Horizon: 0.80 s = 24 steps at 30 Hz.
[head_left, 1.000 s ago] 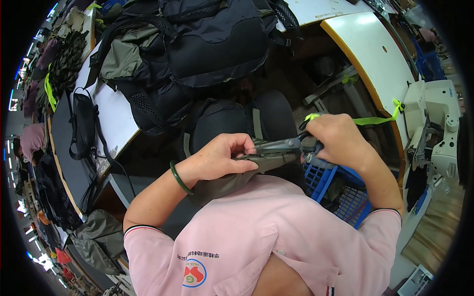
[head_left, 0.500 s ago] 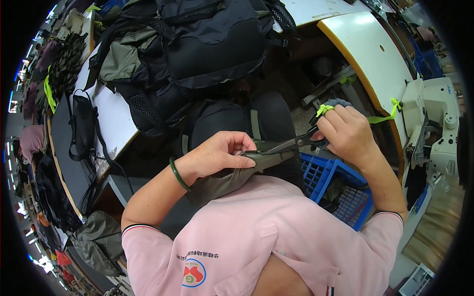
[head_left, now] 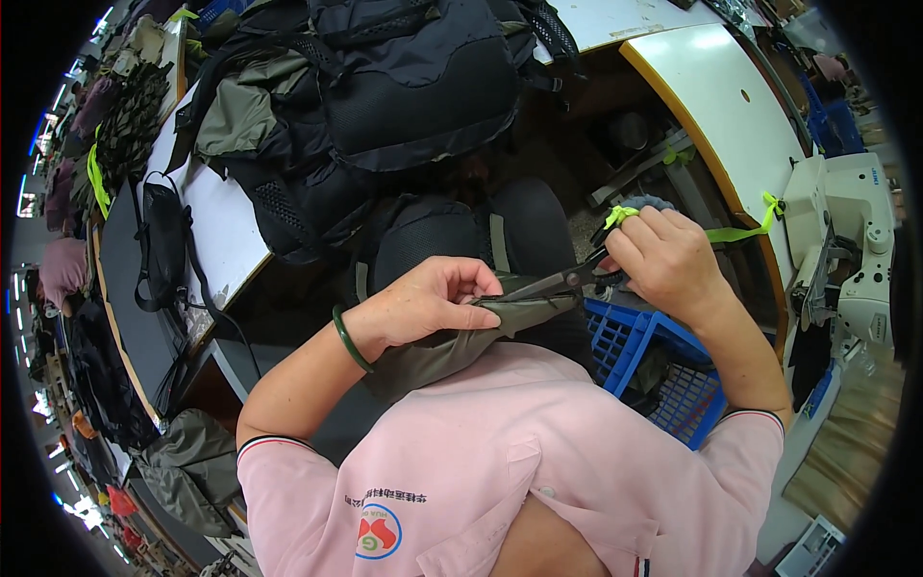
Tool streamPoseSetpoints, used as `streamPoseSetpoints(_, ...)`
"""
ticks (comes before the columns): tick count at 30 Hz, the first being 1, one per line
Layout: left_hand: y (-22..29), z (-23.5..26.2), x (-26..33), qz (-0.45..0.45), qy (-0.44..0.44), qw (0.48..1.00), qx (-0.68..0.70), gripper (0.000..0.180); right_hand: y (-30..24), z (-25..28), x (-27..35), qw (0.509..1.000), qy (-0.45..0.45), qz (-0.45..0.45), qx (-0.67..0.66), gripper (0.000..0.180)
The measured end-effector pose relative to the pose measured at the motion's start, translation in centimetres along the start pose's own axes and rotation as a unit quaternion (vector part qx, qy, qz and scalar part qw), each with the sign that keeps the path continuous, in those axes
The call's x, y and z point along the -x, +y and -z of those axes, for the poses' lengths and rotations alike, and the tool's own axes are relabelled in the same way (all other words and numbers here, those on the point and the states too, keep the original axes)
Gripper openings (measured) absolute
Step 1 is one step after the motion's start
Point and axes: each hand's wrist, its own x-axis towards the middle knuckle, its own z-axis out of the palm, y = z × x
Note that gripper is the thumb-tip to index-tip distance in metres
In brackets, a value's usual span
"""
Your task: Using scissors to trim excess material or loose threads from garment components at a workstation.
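Observation:
My left hand (head_left: 437,296) pinches the edge of an olive-grey piece of fabric (head_left: 433,358) that lies across my lap. A green bangle circles that wrist. In my right hand (head_left: 663,262) is a pair of scissors (head_left: 553,285), its handles tied with a bright yellow-green ribbon (head_left: 735,233). The blades lie along the fabric's edge and their tips reach close to my left fingers. Whether the blades have fabric between them is hard to make out.
Black backpacks (head_left: 413,96) are heaped on the white table ahead. A blue plastic basket (head_left: 630,351) stands by my right side. Farther right is a white sewing machine (head_left: 865,245) beside a yellow-edged tabletop (head_left: 707,87). A black pouch with straps (head_left: 162,240) lies at left.
My right hand has shifted slightly left with the scissors, and the blades have moved a little farther along the fabric's edge. My left hand has barely moved.

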Motion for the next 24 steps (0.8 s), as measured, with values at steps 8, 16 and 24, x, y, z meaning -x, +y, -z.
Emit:
streamPoseSetpoints(8, 0.1, -0.1, 0.1, 0.000, 0.005, 1.000, -0.018, 0.019, 0.4, -0.1, 0.4, 0.994, -0.018, -0.098, -0.047, 0.033)
streamPoseSetpoints(16, 0.1, -2.1, 0.2, -0.083, 0.044, 0.992, -0.082, 0.021, -5.0, -2.0, -2.1, 0.778, -0.068, -0.263, -0.567, 0.049)
streamPoseSetpoints(24, -0.1, -2.6, 1.2, -0.200, 0.152, 0.924, -0.288, 0.021, -4.8, -2.7, -2.4, 0.773, -0.058, -0.264, -0.574, 0.025)
